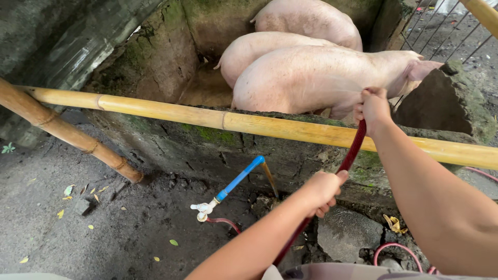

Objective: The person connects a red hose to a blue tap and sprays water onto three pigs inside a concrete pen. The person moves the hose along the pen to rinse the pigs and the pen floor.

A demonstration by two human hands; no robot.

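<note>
The dark red hose (pixel 348 158) looks soft and bendy, so the right hand (pixel 372 106) and left hand (pixel 322 191) each squeeze their grip tight around it, maybe wet.

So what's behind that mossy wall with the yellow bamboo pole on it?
Three pale pink pigs stand close together behind the mossy concrete wall. Their legs and the pen floor are mostly hidden by the wall and the yellow bamboo pole.
</note>
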